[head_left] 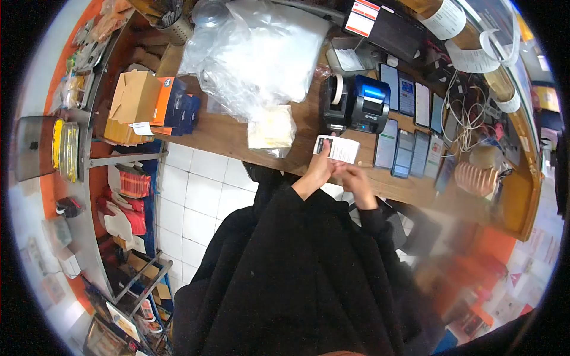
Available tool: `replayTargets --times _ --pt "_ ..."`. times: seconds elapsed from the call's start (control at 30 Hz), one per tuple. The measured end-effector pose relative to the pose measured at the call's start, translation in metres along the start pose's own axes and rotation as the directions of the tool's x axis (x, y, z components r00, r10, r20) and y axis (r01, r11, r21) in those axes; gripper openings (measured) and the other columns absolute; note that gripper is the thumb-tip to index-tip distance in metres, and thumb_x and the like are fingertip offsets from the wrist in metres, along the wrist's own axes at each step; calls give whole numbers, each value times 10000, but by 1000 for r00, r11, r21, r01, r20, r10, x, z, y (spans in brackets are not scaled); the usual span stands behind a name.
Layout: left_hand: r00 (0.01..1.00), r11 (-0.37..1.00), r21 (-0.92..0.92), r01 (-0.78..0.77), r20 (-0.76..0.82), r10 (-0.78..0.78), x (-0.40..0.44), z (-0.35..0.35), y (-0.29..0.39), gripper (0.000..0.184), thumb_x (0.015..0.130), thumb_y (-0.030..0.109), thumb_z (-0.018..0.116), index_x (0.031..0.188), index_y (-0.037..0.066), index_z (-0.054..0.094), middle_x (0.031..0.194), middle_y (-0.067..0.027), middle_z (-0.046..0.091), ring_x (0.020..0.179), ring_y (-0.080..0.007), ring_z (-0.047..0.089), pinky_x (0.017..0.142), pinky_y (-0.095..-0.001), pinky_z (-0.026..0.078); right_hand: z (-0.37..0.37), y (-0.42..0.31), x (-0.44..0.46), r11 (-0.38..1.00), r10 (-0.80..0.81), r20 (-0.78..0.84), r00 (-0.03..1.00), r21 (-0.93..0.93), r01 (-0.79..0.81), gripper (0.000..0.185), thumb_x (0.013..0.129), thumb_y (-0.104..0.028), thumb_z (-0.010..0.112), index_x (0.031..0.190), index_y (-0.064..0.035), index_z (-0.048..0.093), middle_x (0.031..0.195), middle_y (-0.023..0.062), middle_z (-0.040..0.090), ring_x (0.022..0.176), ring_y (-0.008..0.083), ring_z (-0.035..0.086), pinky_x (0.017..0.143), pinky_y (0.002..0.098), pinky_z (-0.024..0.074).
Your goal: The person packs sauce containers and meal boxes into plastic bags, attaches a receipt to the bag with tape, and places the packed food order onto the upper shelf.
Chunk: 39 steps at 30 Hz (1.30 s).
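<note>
A small white printed paper slip (343, 151) with a black block at its left end is in my left hand (319, 168), the thumb lying over its face. My right hand (357, 183) is closed, its fingertips pinched at the slip's lower edge beside my left fingers. Just beyond the slip stands a black and blue receipt printer (369, 105). Left of the printer is a black tape dispenser (335, 105) with a pale roll.
Several phones (387, 142) lie in rows at the right of the wooden counter (222, 133). Clear plastic bags (255, 53) and a pale packet (271, 129) lie left of the printer. Cardboard boxes (133, 98) stand further left. White cables (469, 113) tangle at far right.
</note>
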State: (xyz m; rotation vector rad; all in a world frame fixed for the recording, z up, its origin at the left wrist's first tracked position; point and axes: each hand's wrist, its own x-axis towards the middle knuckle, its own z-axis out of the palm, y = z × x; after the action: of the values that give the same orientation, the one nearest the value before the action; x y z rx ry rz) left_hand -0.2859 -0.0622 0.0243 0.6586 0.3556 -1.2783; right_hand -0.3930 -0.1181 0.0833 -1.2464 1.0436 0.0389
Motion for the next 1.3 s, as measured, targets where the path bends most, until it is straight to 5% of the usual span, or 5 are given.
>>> replayTargets --times 0.13,0.23,0.57,0.73,1.3 --pt "984 877 448 -172 125 130 -5 -16 4 288 888 141 481 1137 0 453 1030 -91 561 942 -201 563 789 -367 476 6 -5 1 623 -334 156 930 -704 342 299 801 -264 575 675 5 609 563 136 568 508 207 538 489 300 393" --pt "981 791 585 -181 160 106 -13 -19 4 197 889 53 427 1018 -82 490 982 -154 584 919 -239 592 782 -329 500 7 -56 -2 759 -585 -345 734 -552 345 342 787 -360 591 718 -28 636 582 147 572 498 250 541 504 332 407" --pt "987 802 592 74 73 -145 -63 -1 18 338 939 177 334 1060 -114 456 1021 -220 565 932 -290 592 806 -329 493 7 -16 88 953 -255 -14 967 163 254 284 805 -239 613 765 40 649 666 40 612 578 82 530 522 200 401" --pt "995 774 626 89 -27 -93 -46 -23 17 213 917 141 383 929 -63 444 917 -211 599 804 -291 629 659 -336 531 4 5 101 639 -585 -175 792 -701 317 139 726 -182 660 698 -48 684 556 53 611 460 110 535 474 262 432" --pt "701 285 861 -422 111 705 -74 -96 103 147 898 48 405 857 36 264 699 -150 585 576 -179 603 497 -261 485 119 -39 143 885 -464 161 871 128 447 207 778 -117 624 911 41 641 840 56 644 716 87 550 657 215 439"
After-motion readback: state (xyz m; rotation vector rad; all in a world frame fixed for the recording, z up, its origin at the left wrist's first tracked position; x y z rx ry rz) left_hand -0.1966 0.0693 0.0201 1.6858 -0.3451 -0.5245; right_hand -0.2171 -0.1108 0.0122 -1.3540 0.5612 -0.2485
